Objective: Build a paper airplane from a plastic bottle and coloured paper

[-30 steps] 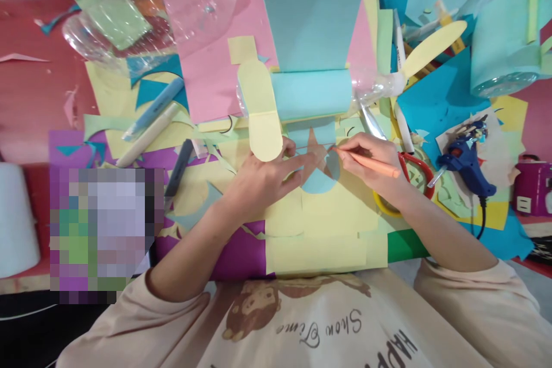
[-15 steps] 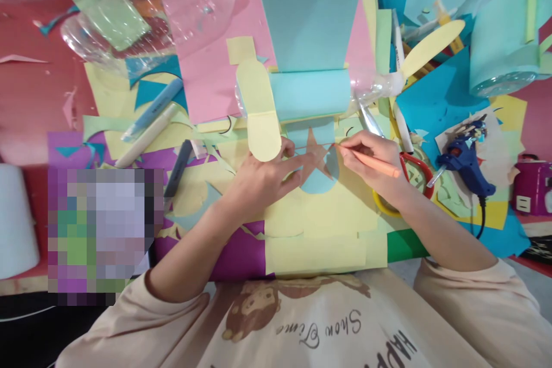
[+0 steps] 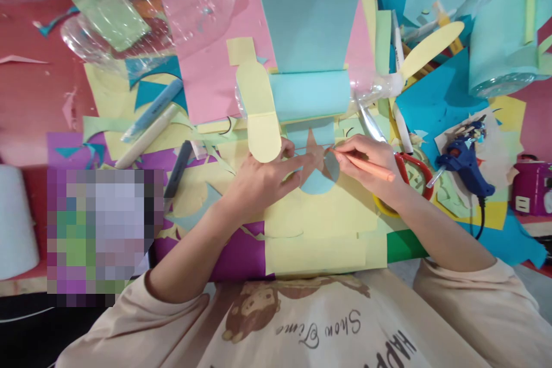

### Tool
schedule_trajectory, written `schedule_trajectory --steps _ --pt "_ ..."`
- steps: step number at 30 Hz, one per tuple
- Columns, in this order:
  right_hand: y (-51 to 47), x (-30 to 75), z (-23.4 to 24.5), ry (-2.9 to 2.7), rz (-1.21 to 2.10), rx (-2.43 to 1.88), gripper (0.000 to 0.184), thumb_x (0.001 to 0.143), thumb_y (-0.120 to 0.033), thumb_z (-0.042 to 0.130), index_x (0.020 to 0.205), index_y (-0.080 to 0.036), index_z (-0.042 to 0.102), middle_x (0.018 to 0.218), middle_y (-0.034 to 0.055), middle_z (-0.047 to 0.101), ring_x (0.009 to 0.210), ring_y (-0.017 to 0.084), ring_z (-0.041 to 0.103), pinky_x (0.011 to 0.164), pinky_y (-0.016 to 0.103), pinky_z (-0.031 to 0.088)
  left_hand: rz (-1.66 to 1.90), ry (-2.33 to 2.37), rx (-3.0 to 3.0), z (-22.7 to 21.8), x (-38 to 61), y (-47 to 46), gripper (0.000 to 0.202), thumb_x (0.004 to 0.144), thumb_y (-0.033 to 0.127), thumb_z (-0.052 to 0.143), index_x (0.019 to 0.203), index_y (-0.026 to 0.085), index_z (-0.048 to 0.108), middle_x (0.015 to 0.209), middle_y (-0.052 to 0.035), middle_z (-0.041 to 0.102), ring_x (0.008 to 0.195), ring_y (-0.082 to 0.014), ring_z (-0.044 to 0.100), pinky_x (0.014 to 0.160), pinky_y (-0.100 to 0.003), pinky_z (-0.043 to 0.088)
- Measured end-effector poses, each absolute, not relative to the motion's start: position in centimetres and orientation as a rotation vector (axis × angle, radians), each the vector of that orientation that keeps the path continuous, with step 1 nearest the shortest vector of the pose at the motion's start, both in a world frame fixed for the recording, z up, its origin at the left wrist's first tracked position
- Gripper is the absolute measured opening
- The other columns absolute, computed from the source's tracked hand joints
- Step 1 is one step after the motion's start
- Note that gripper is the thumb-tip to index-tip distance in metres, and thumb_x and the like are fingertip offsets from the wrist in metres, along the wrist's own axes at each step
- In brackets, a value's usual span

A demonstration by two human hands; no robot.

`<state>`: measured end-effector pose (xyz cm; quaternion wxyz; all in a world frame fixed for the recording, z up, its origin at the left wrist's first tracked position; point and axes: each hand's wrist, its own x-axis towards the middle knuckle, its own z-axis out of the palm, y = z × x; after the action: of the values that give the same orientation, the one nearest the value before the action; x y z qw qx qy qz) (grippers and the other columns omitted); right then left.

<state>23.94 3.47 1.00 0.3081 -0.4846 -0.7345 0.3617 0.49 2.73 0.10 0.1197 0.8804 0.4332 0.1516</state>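
Note:
My right hand (image 3: 368,164) is closed around an orange pen (image 3: 366,168), its tip at the right side of an orange-brown star (image 3: 314,156). The star lies over a light-blue paper piece (image 3: 317,186) with a rounded lower end. From the left, my left hand (image 3: 265,175) rests on the paper, its index finger stretched onto the star and the thumb just below. Some of its fingers are hidden behind the rounded pale-yellow strip (image 3: 264,137). That strip is on a plastic bottle wrapped in light-blue paper (image 3: 313,92), lying on its side just beyond my hands.
At right lie a blue glue gun (image 3: 466,161) and red-and-yellow-handled scissors (image 3: 416,175). Markers (image 3: 153,109) and paper scraps cover the left. Clear plastic bottles (image 3: 194,6) stand or lie at the back, and a paper-wrapped bottle (image 3: 495,40) is at the far right.
My right hand and the orange pen have shifted slightly left and down along the star's right side. The left hand stays in place.

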Motion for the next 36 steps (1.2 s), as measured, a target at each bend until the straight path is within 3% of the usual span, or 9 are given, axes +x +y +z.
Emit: schedule_trajectory --steps 8,36 --pt "3.26 24.03 0.91 -1.828 0.966 -1.379 0.009 0.085 -0.023 0.062 0.077 -0.022 0.058 0.074 -0.0002 0.061 0.063 0.013 0.057 0.06 0.028 0.047 0.455 1.26 2.552 0.22 0.53 2.82 0.028 0.092 0.023 0.049 0.111 0.026 0.069 0.088 -0.0052 0.056 0.081 -0.015 0.058 0.065 -0.023 0.046" --pt "3.56 23.75 0.95 -1.993 0.899 -1.267 0.004 0.085 -0.019 0.061 0.083 -0.022 0.06 0.075 0.0005 0.064 0.066 0.014 0.06 0.061 0.028 0.047 0.431 1.262 2.556 0.15 0.43 2.79 0.029 0.09 0.02 0.053 0.114 0.025 0.069 0.09 -0.0054 0.057 0.083 -0.0157 0.059 0.065 -0.023 0.046"
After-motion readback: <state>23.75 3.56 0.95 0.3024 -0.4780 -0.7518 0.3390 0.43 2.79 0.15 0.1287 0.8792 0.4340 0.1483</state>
